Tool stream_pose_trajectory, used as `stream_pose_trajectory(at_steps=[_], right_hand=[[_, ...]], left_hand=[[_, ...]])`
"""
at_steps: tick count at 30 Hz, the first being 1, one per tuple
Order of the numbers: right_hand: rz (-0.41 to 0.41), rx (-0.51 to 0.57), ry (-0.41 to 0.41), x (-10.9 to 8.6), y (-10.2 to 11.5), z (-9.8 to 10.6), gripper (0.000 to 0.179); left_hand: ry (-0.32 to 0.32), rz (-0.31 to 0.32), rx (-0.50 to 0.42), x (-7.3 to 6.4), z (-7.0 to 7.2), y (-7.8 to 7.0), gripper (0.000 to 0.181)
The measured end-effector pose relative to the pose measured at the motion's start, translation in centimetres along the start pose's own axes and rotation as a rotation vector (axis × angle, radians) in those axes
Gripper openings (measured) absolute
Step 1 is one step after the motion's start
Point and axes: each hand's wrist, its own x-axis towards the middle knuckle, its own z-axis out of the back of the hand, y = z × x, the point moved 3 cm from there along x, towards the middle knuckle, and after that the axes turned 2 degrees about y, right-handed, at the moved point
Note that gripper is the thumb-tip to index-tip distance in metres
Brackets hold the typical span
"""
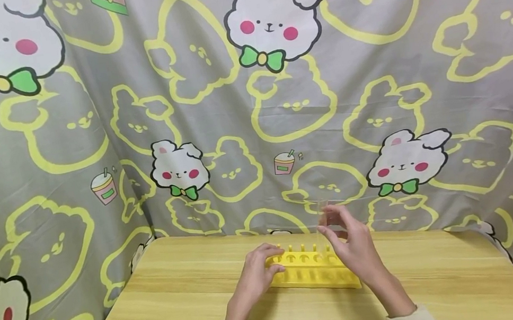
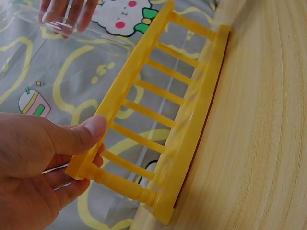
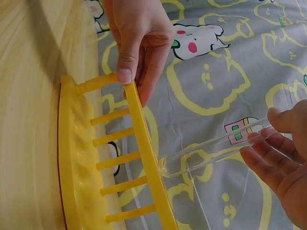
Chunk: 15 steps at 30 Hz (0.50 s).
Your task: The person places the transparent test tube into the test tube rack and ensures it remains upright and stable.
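Note:
A yellow test tube rack (image 1: 317,280) stands on the wooden table, with a row of round holes along its top and pegs behind them. My left hand (image 1: 255,272) grips the rack's left end; in the left wrist view, its thumb (image 2: 96,127) lies on the top bar (image 2: 123,88), fingers underneath. A clear glass test tube (image 3: 211,151) is held near its upper end by my right hand (image 1: 356,246), between thumb and fingers. In the right wrist view the tube's rounded bottom is right at the top bar (image 3: 145,143) of the rack.
The wooden table (image 1: 181,292) reaches back to a grey curtain (image 1: 227,115) printed with rabbits and yellow outlines. This curtain hangs close behind the table's far edge and also along the left and right sides.

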Motion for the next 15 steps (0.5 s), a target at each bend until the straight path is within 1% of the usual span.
stream_pose_trajectory(at_steps=[6, 15], right_hand=[[0.016, -0.001, -0.009, -0.17, -0.05, -0.12, 0.044], [0.035, 0.029, -0.026, -0.30, -0.39, -0.33, 0.043]], left_hand=[[0.001, 0.001, -0.006, 0.00, -0.01, -0.01, 0.034], [0.003, 0.003, 0.001, -0.04, -0.03, 0.06, 0.034]])
